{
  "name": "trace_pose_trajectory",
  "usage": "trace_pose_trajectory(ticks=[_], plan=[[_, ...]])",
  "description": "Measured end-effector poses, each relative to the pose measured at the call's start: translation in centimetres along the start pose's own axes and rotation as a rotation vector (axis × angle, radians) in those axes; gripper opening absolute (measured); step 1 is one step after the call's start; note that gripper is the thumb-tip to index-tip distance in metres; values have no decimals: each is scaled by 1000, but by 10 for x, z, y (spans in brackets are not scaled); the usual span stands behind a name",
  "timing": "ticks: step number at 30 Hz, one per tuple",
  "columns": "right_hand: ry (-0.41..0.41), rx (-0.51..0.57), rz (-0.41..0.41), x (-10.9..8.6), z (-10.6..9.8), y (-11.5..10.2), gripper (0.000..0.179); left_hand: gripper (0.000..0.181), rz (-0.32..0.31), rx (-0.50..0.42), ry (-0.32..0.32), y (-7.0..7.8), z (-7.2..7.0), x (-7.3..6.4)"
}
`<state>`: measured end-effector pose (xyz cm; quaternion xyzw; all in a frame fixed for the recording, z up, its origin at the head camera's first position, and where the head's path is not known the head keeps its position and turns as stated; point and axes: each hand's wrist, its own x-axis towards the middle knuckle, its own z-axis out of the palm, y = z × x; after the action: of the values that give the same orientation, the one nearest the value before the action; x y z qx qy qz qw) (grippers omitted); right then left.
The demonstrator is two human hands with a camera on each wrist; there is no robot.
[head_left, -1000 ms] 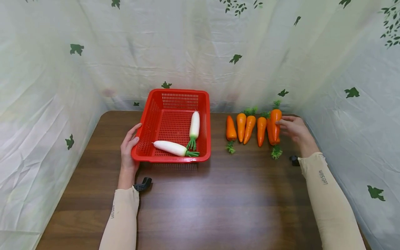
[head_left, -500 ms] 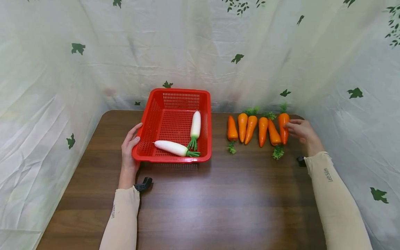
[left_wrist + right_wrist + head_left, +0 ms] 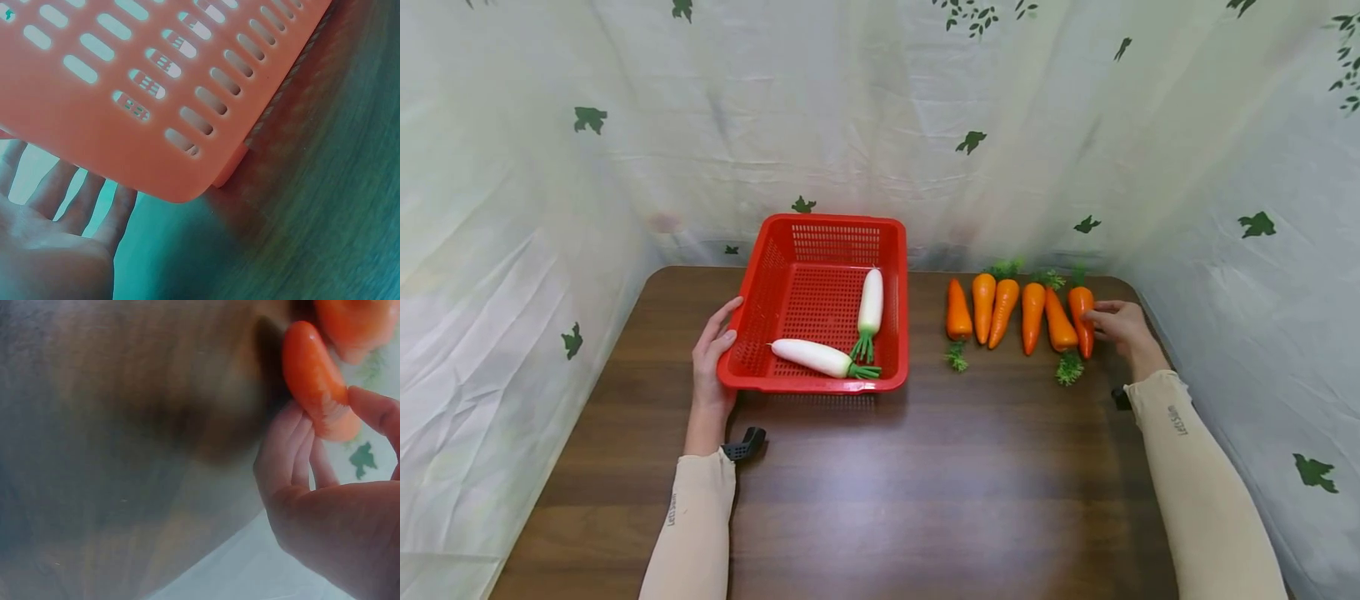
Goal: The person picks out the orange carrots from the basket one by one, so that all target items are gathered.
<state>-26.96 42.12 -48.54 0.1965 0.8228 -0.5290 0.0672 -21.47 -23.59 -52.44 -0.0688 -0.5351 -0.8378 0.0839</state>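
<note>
In the head view, my left hand holds the left rim of a red plastic basket, with the thumb near the top edge. In the left wrist view, its fingers reach to the edge of the basket's slotted wall. Two white radishes with green stems lie in the basket, one radish lengthwise and one radish crosswise. My right hand pinches the rightmost orange carrot between thumb and fingers, at the right end of a carrot row. That carrot's narrow end points toward me.
Several other carrots lie side by side on the brown wooden table, among them a carrot nearest the basket and a carrot beside the pinched one. A pale leaf-patterned curtain stands behind the table and along both sides.
My right hand has brought the carrot rightward off the neighbouring carrot, then slightly nearer me to the row's right end. My left hand stays on the basket.
</note>
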Motion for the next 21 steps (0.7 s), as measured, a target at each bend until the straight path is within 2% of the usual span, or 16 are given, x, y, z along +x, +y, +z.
trace_pose_trajectory(ticks=[9, 21], plan=[[36, 16, -21, -1, 3, 5, 65, 52, 6, 1, 3, -2, 0, 2], [45, -111, -28, -14, 2, 7, 78, 53, 3, 14, 8, -2, -1, 1]])
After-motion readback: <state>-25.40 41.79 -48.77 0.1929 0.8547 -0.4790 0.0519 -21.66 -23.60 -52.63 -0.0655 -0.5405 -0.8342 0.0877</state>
